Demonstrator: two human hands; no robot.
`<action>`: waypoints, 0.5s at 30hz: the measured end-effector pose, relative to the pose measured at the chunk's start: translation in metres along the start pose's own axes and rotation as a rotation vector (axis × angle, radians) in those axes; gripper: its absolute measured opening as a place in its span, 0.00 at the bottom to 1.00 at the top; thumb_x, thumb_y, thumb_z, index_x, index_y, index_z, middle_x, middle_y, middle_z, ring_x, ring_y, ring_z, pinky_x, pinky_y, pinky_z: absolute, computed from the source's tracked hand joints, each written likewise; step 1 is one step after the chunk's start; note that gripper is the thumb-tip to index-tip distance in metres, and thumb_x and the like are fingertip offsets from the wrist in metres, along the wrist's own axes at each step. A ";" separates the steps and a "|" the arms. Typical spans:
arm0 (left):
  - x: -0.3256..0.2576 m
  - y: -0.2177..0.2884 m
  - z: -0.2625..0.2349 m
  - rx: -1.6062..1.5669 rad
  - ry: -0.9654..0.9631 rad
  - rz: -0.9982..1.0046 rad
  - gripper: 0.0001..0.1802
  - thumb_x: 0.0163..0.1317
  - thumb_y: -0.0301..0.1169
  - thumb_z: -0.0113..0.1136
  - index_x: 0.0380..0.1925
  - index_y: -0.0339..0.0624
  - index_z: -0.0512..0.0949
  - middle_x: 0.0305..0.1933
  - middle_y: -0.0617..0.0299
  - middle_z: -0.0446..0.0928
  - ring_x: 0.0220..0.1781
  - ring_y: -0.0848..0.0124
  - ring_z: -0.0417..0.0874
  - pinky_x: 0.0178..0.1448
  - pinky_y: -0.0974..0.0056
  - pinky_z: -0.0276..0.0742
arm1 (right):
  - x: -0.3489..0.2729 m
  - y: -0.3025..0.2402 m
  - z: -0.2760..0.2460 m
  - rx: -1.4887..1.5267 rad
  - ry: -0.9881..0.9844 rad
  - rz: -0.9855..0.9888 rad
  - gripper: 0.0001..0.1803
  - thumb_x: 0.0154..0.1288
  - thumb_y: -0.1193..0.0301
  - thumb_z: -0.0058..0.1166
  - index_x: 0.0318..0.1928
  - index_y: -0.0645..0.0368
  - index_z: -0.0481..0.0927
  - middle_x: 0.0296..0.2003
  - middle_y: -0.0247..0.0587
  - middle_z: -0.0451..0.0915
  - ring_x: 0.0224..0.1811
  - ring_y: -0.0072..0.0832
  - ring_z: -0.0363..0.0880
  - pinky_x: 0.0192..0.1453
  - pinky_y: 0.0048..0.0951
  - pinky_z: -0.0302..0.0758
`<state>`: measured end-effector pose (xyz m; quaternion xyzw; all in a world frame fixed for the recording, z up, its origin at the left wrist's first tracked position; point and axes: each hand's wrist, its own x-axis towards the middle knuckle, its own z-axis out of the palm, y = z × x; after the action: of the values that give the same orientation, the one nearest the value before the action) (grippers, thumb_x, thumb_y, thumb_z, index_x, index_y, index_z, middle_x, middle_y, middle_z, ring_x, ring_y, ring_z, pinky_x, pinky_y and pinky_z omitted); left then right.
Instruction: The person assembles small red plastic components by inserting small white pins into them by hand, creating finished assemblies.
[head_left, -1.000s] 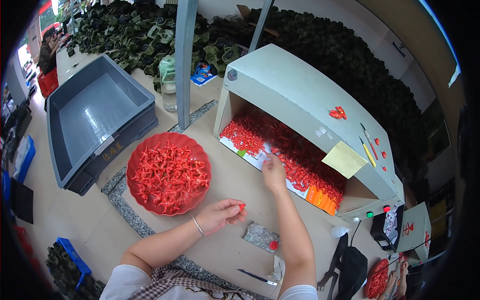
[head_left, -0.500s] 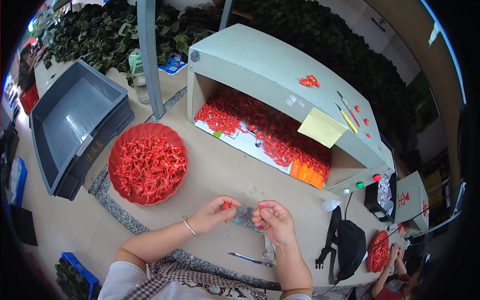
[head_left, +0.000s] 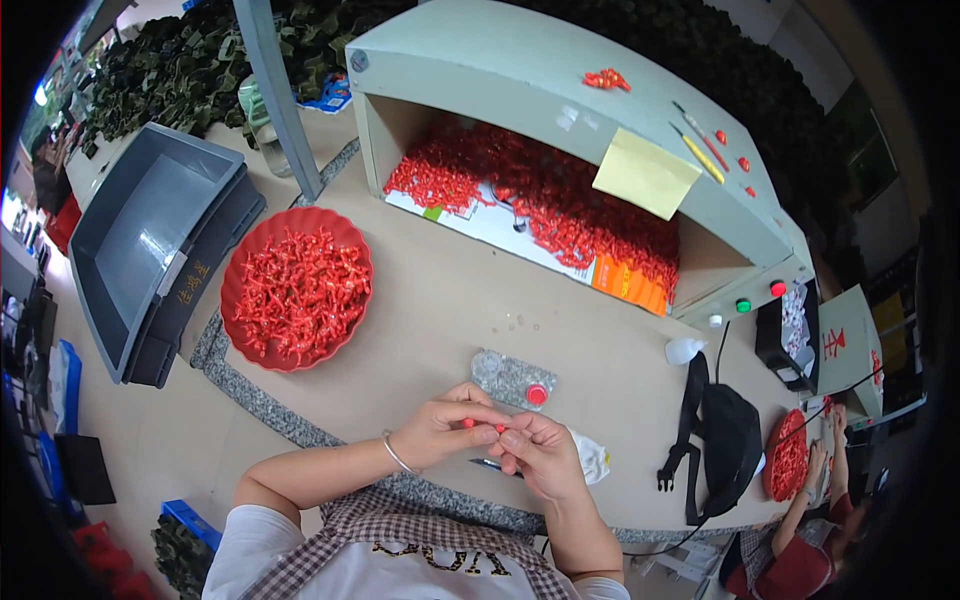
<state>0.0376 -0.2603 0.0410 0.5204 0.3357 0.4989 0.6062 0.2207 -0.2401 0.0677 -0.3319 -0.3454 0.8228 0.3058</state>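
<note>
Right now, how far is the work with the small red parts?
Looks done: a red dish heaped with red pieces. In hand: the left hand and right hand meet over the table edge, pinching one small red part between fingertips. Left: a big pile of loose red parts inside the open grey-green housing.

— Hands? 
— The left hand [head_left: 440,428] and right hand [head_left: 537,452] are held together above the table [head_left: 440,300]; a small red part [head_left: 470,424] is pinched between their fingertips.

— Surroundings? 
— A red plate [head_left: 240,272] heaped with red parts is seen at the left, beside a grey bin [head_left: 140,250]. A clear tray [head_left: 512,380] is set just beyond the hands.
</note>
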 end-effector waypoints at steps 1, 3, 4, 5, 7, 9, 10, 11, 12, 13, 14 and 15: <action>-0.004 -0.001 0.002 -0.005 -0.002 -0.017 0.13 0.56 0.26 0.59 0.43 0.42 0.79 0.38 0.64 0.70 0.41 0.76 0.69 0.45 0.73 0.67 | -0.002 0.001 0.001 -0.020 -0.007 0.016 0.06 0.63 0.74 0.49 0.39 0.63 0.75 0.31 0.39 0.80 0.26 0.17 0.74 0.29 0.17 0.71; -0.010 -0.003 0.005 0.050 0.039 0.078 0.11 0.58 0.26 0.56 0.41 0.40 0.77 0.43 0.61 0.70 0.37 0.76 0.70 0.42 0.73 0.68 | -0.005 0.003 0.006 -0.072 0.037 0.025 0.07 0.62 0.74 0.50 0.39 0.63 0.75 0.31 0.39 0.79 0.26 0.17 0.74 0.29 0.18 0.71; -0.013 0.000 0.008 0.044 0.035 0.063 0.11 0.58 0.26 0.56 0.41 0.40 0.77 0.43 0.61 0.70 0.37 0.76 0.70 0.42 0.73 0.68 | -0.008 0.005 0.007 -0.137 0.071 0.027 0.07 0.62 0.73 0.52 0.39 0.63 0.75 0.31 0.38 0.79 0.26 0.17 0.74 0.30 0.19 0.72; -0.018 0.007 0.009 -0.101 0.089 -0.059 0.09 0.59 0.26 0.55 0.41 0.40 0.74 0.43 0.61 0.71 0.35 0.77 0.71 0.39 0.74 0.69 | -0.012 0.007 0.005 -0.128 0.081 0.036 0.07 0.62 0.73 0.52 0.39 0.63 0.75 0.31 0.38 0.79 0.26 0.17 0.74 0.30 0.19 0.72; -0.028 0.010 0.005 -0.248 0.140 -0.194 0.09 0.61 0.27 0.53 0.40 0.39 0.72 0.43 0.61 0.72 0.33 0.78 0.71 0.36 0.75 0.69 | -0.026 0.010 -0.004 -0.563 0.320 -0.249 0.10 0.57 0.74 0.56 0.40 0.62 0.75 0.31 0.37 0.79 0.27 0.23 0.75 0.33 0.23 0.73; -0.040 0.009 -0.006 -0.335 0.229 -0.297 0.08 0.62 0.27 0.51 0.40 0.39 0.68 0.41 0.59 0.74 0.28 0.78 0.71 0.31 0.74 0.70 | -0.041 0.012 -0.020 -0.883 0.293 -0.363 0.11 0.54 0.74 0.58 0.39 0.62 0.75 0.30 0.37 0.78 0.28 0.27 0.76 0.34 0.26 0.73; -0.044 0.008 -0.009 -0.336 0.235 -0.306 0.08 0.62 0.27 0.51 0.40 0.39 0.68 0.41 0.59 0.74 0.28 0.78 0.71 0.31 0.74 0.70 | -0.046 0.014 -0.024 -1.208 0.246 -0.487 0.13 0.51 0.74 0.60 0.39 0.61 0.75 0.29 0.36 0.78 0.30 0.31 0.76 0.35 0.29 0.74; -0.047 0.006 -0.010 -0.278 0.299 -0.348 0.08 0.62 0.28 0.51 0.40 0.39 0.68 0.38 0.60 0.75 0.28 0.79 0.71 0.30 0.74 0.70 | -0.049 0.018 -0.022 -1.393 0.250 -0.530 0.14 0.48 0.77 0.59 0.39 0.60 0.76 0.34 0.37 0.76 0.35 0.36 0.74 0.38 0.31 0.72; -0.051 0.005 -0.011 -0.216 0.363 -0.387 0.08 0.62 0.29 0.51 0.40 0.39 0.69 0.35 0.61 0.75 0.28 0.79 0.71 0.30 0.73 0.71 | -0.050 0.025 -0.022 -1.386 0.245 -0.528 0.14 0.48 0.77 0.59 0.39 0.60 0.76 0.34 0.37 0.76 0.35 0.36 0.74 0.38 0.31 0.72; -0.053 0.002 -0.011 -0.211 0.370 -0.391 0.08 0.62 0.29 0.51 0.40 0.39 0.69 0.35 0.61 0.75 0.28 0.79 0.71 0.30 0.73 0.71 | -0.052 0.034 -0.023 -1.596 0.261 -0.537 0.14 0.47 0.78 0.58 0.39 0.60 0.77 0.35 0.38 0.75 0.36 0.37 0.73 0.39 0.31 0.72; -0.055 0.000 -0.009 -0.167 0.353 -0.420 0.08 0.62 0.29 0.52 0.40 0.38 0.69 0.34 0.62 0.74 0.28 0.79 0.72 0.30 0.73 0.71 | -0.055 0.040 -0.023 -1.806 0.275 -0.544 0.15 0.47 0.78 0.58 0.39 0.60 0.77 0.35 0.39 0.74 0.37 0.37 0.72 0.39 0.32 0.71; -0.056 -0.003 -0.009 -0.124 0.339 -0.448 0.09 0.62 0.30 0.52 0.40 0.38 0.70 0.33 0.63 0.74 0.27 0.79 0.72 0.30 0.73 0.71 | -0.058 0.045 -0.023 -1.799 0.264 -0.551 0.15 0.47 0.78 0.58 0.39 0.60 0.77 0.35 0.39 0.74 0.37 0.37 0.72 0.39 0.32 0.71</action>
<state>0.0144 -0.3113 0.0296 0.3044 0.5080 0.4521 0.6670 0.2601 -0.2996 0.0397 -0.4402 -0.8783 0.1030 0.1556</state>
